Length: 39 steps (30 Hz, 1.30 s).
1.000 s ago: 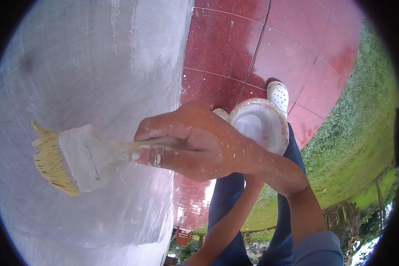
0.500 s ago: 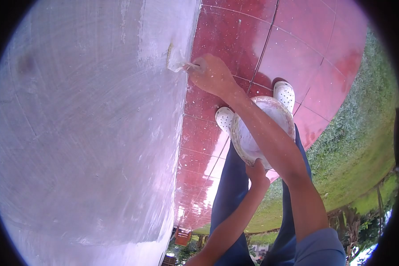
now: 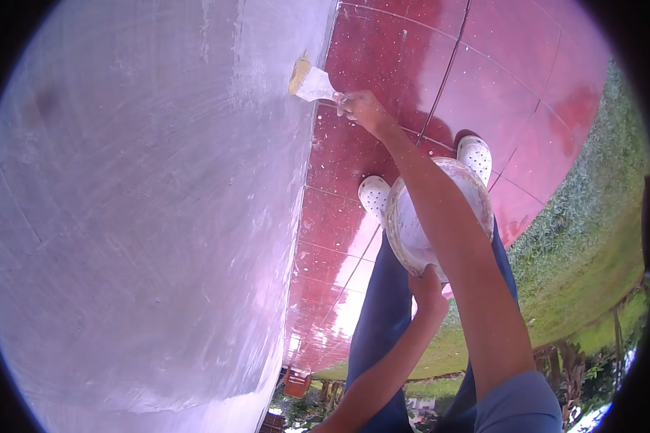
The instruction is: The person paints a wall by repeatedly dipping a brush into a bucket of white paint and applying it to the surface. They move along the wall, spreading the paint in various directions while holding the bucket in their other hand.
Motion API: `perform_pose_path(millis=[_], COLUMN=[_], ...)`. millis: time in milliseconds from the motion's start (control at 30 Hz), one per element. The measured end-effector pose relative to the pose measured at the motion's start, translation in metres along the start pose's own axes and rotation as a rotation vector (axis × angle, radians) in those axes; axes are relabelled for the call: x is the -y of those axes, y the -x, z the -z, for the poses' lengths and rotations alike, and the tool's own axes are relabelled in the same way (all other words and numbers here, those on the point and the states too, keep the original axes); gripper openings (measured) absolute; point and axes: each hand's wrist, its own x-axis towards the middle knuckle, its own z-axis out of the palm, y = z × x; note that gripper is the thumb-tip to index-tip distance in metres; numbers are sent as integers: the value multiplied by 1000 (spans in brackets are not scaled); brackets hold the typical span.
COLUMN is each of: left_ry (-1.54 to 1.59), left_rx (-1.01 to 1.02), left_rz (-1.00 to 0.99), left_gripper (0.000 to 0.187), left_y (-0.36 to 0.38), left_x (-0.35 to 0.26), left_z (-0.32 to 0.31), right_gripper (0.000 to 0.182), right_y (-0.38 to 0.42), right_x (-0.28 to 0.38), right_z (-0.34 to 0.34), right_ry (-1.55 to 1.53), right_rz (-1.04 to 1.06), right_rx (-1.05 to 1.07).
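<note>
My right hand point(image 3: 364, 110) grips a wide paintbrush point(image 3: 315, 84) by its handle. The brush is white with paint, and its yellowish bristles lie against the lower part of the pale wall point(image 3: 144, 202), close to where it meets the floor. My left hand point(image 3: 429, 287) is closed on the near rim of a round bucket point(image 3: 406, 238), which hangs in front of my legs. Whitish paint coats the bucket's inside and rim. My right forearm crosses over the bucket and hides part of it.
Red floor tiles point(image 3: 383, 43), spotted with white drops, run along the wall. My feet in white clogs point(image 3: 474, 157) stand on them. Grass point(image 3: 556, 252) borders the tiles at right. An orange-brown object point(image 3: 297, 382) sits far off by the wall's end.
The brush has turned, so its bristles and flat side now show plainly. My right hand has shifted slightly right and up; the bucket stays in my left hand.
</note>
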Motion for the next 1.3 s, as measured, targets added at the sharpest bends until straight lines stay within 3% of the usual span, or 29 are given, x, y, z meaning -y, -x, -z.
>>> perform_pose_path(millis=[33,100,233,300,400,467,500,567,633,700,767,800,867,900,933,1000,1067,1133,1167,1233,1300], left_ry=[-9,-37,-81,-24,-3,15,35,30,27,-45,-22,5,23,1,-17,11,-51,-15,11,45,-7], left_rx=[-11,-35,-113,-138,-78,-90,-96,-119,-130,-142,-69,-23,-70,-99,-124,-106,-99,-99,-102,-102,-124], left_rz=[54,127,87,100,91,97,94,98,96,122,112,116,108,72,38,88,59,86,95,97,83], left_gripper=[48,49,50,49,50,50,49,49,49,49,49,49,48,47,47,47,46,47,45,44,44], left_y=[4,1,-7,-2,-3,0,0,1,-1,3,-6,-6,-6,-8,-9,-2,-2,2,2,3,5], left_x=[-4,-3,9,2,5,4,2,1,-2,-4,3,10,14,16,18,10,10,8,7,5,-1], left_z=[1,3,3,-3,1,-2,-4,-6,-10,-11,-8,0,4,3,-2,-4,-7,-6,-6,-9,-12], right_gripper=[36,42,42,42,39,35,35,33,33,34,35,35,40,42,42,43,42,36,36,34,34], right_y=[-2,-7,11,44,124,143,139,117,62,11,-17,-20,-16,-8,4,46,107,146,155,161,131], right_x=[-12,-10,65,87,172,190,190,187,126,41,-9,-13,-3,20,42,89,156,197,211,230,217], right_z=[6,23,-5,-5,7,6,7,11,-3,9,32,29,26,14,6,0,2,5,7,7,3], right_ry=[-14,666,741,704,447,-14,-15,-125,-153,-12,885,870,733,577,588,636,379,145,148,-169,-166], right_rz=[-21,-191,-111,178,76,333,332,378,294,33,203,196,-155,-64,-59,147,52,192,188,422,440], right_rx=[0,-259,-267,-332,-145,29,32,243,108,175,102,105,-107,-155,-149,-175,-109,26,27,183,195])
